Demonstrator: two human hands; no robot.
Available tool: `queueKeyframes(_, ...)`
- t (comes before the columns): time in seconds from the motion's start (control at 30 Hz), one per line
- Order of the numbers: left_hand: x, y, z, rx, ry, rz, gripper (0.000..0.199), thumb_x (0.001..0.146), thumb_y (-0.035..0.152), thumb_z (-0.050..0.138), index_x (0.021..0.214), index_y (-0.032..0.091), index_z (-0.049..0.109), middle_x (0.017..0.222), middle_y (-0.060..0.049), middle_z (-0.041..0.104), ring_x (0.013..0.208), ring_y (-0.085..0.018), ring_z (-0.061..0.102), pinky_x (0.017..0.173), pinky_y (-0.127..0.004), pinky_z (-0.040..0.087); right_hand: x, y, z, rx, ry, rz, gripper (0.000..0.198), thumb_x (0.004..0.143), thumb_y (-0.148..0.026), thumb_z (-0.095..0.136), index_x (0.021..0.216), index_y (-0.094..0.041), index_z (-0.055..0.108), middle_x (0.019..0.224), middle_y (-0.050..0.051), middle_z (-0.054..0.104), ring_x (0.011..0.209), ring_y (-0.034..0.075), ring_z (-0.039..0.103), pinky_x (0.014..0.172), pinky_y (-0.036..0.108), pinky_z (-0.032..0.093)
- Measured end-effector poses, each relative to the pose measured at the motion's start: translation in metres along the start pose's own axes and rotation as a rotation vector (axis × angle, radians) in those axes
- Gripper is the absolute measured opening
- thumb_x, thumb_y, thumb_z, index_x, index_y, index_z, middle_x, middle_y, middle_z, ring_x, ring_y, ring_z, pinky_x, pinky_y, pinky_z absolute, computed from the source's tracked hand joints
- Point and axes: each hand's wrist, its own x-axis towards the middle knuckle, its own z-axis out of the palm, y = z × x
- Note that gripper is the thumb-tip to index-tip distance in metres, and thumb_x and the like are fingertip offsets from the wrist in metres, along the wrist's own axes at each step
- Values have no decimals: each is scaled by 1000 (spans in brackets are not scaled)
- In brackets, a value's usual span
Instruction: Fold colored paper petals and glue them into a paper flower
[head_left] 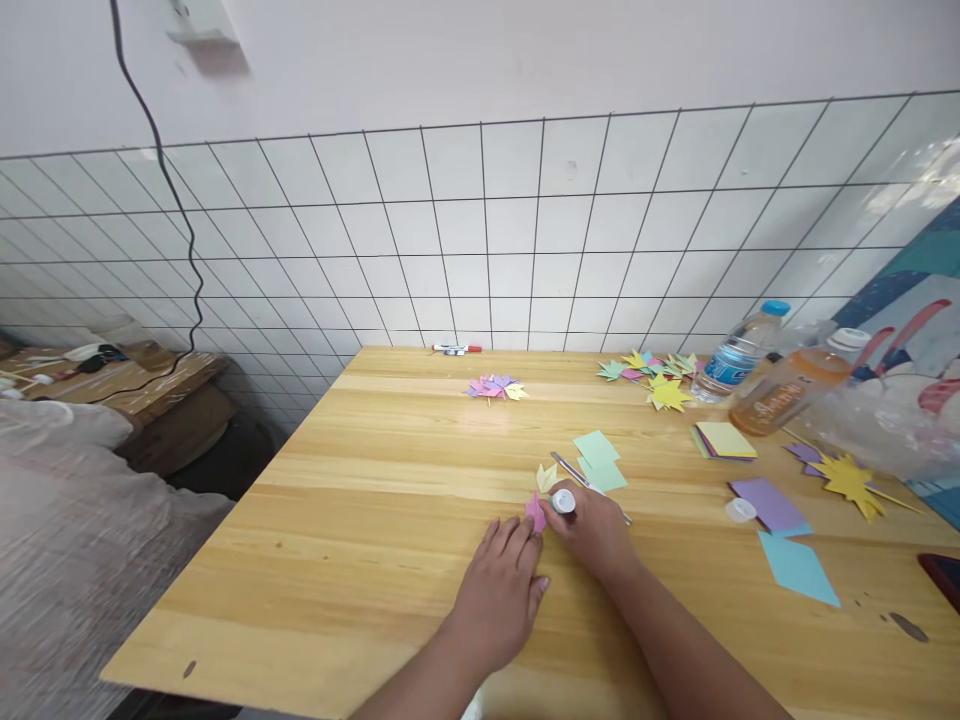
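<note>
My left hand (501, 590) lies flat on the table with its fingers stretched out, the fingertips on the edge of a small pink folded paper (535, 513). In my right hand (598, 530) is a white glue stick (562, 502), gripped close beside the pink paper. The fingers hide most of the stick, and I cannot tell whether its tip touches the paper. Just beyond lies a pale yellow folded paper (547, 478). A craft knife (571, 471) runs partly under my right hand, next to two light green paper squares (598, 460).
A white cap (741, 510) lies by purple (769, 505) and blue paper (799, 568). A paper stack (724, 441), water bottle (739, 350), orange drink bottle (791, 385) and yellow paper star (851, 482) stand right. Paper cutouts (496, 387) and markers (457, 349) lie toward the wall.
</note>
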Motion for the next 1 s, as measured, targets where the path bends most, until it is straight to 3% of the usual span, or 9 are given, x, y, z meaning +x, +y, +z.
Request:
queueKeyframes(0.23,0,1,-9,-141,13,26,42,86,34,46,126,21,44,122,-8,53,115,-23,45,106,-48,27,-3,12,-2,214,129,71,22,84,-42,50,87,-23,60,76,1,70,70,18,64,61,25,41)
queueKeyframes(0.33,0,-1,-14,-213,90,53,42,87,29,44,127,20,42,122,-10,53,114,-24,46,101,-46,34,-7,17,-9,302,163,128,20,83,-40,50,81,-22,60,67,-1,67,63,17,62,59,24,40)
queueKeyframes(0.47,0,-3,-13,-189,192,4,35,87,18,37,119,21,50,119,-10,56,112,-23,48,97,-43,38,-12,16,-13,372,159,79,19,83,-36,49,76,-21,58,66,-1,66,64,15,61,60,23,40)
queueKeyframes(0.7,-4,-2,10,71,71,38,45,82,13,41,126,15,48,130,-10,52,125,-24,41,105,-43,30,-10,-1,-4,239,57,-78,19,83,-36,50,79,-20,59,67,1,65,66,17,60,61,26,37)
queueKeyframes(1.0,-3,0,11,90,-3,-6,48,83,14,39,131,17,43,135,-7,49,127,-24,38,107,-43,25,-9,-3,-7,98,-8,-126,23,84,-38,48,75,-19,58,63,2,63,62,17,58,56,25,32)
